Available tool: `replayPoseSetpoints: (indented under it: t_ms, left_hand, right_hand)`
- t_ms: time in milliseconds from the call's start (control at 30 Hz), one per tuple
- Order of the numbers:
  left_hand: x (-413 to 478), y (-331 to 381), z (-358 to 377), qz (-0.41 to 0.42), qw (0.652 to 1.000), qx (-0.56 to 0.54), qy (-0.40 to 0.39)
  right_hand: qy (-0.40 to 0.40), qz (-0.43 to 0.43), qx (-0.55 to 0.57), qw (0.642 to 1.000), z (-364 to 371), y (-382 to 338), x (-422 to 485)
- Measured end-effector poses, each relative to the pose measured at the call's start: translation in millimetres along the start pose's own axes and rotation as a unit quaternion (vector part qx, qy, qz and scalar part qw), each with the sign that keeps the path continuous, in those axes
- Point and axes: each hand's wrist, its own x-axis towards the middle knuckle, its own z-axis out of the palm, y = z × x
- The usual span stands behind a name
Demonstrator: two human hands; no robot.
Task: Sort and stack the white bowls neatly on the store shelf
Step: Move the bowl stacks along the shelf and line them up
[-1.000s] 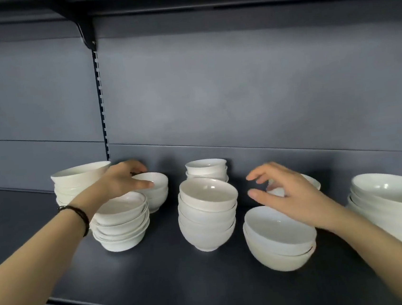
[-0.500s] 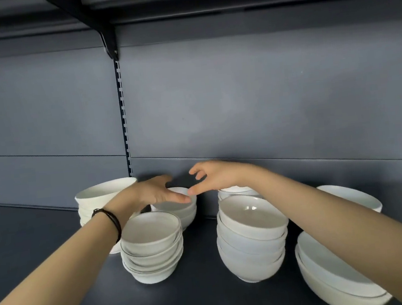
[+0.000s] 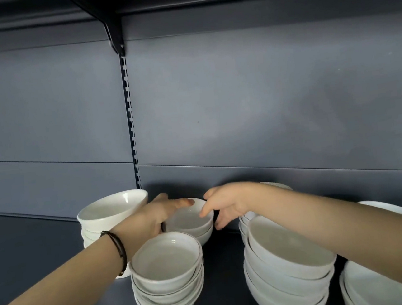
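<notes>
A short stack of small white bowls [image 3: 190, 221] stands at the back of the dark shelf [image 3: 31, 249], near the rear panel. My left hand [image 3: 157, 216], with a dark band on its wrist, clasps the stack's left rim, fingers over the top and thumb at the side. My right hand [image 3: 225, 204] pinches the right rim, index finger on the edge and thumb beside the bowl. In front of them sits a stack of shallow bowls [image 3: 167, 262]. A taller stack of deep bowls [image 3: 111, 209] rises at the back left, partly behind my left forearm.
A stack of medium bowls [image 3: 288, 262] stands under my right forearm. Wide bowls [image 3: 372, 281] fill the lower right corner, another wide bowl [image 3: 399, 211] behind the arm. A black bracket [image 3: 114, 34] and an upper shelf hang overhead. Bare shelf stretches to the left.
My right hand crossed from the wide bowls on the right to the small back stack and closed on its rim. My left hand stayed on that stack. The view came closer.
</notes>
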Motion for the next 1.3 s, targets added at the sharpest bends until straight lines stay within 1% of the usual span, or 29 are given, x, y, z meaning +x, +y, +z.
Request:
replayPoseSetpoints:
  t_ms: [133,233,367,433,533,600,700,767,800,867,967,1067,1167,1300]
  left_hand:
    - [2.2,7.5,2.6,-0.048,0.998,-0.034,-0.008]
    - [11.2,10.4,4.1,-0.077,0.995,-0.069,0.005]
    - [18.6,5.8,7.2,-0.083,0.992,-0.089,0.013]
    - [22.2,5.9,6.3,-0.093,0.991,-0.096,0.002]
    - [30.6,5.9,3.1,-0.102,0.987,-0.123,-0.024]
    - [26.7,9.9,2.4,-0.098,0.987,-0.123,-0.036]
    - [19.1,13.7,2.6,-0.086,0.986,-0.127,-0.065]
    - [20.0,18.2,2.6,-0.097,0.982,-0.148,-0.073]
    - [17.5,22.7,2.1,-0.099,0.980,-0.155,-0.079]
    - [14.1,31.7,-0.9,-0.092,0.981,-0.159,-0.064]
    - [11.0,46.3,-13.4,-0.045,0.979,-0.189,-0.052]
    - [1.2,54.1,-28.5,-0.014,0.977,-0.199,-0.069]
    - [-11.5,58.5,-38.1,0.049,0.982,-0.164,-0.077]
    - [-29.0,60.8,-44.7,0.114,0.977,-0.136,-0.115]
  right_hand:
    - [-0.009,0.049,0.052,0.997,2.1,9.8,19.3]
    - [-0.005,0.066,0.118,0.991,4.9,13.7,32.5]
    - [-0.027,0.113,0.149,0.982,7.3,18.2,39.7]
    - [-0.030,0.128,0.154,0.979,6.8,19.4,43.7]
    - [-0.035,0.130,0.198,0.971,7.2,15.4,44.7]
    - [-0.041,0.133,0.215,0.967,10.0,12.7,43.4]
    - [-0.075,0.132,0.195,0.969,13.2,7.5,36.0]
    - [-0.080,0.108,0.172,0.976,8.7,-0.3,28.4]
    - [-0.073,0.091,0.162,0.980,4.6,-4.9,23.9]
    - [-0.047,0.060,0.155,0.985,-3.4,-13.8,15.4]
    - [-0.023,0.021,0.150,0.988,-8.0,-27.1,2.5]
    - [-0.010,-0.037,0.123,0.992,-14.4,-36.1,-8.5]
    - [-0.004,-0.088,0.083,0.993,-23.1,-39.8,-20.4]
    - [-0.020,-0.127,0.050,0.991,-33.5,-40.4,-37.0]
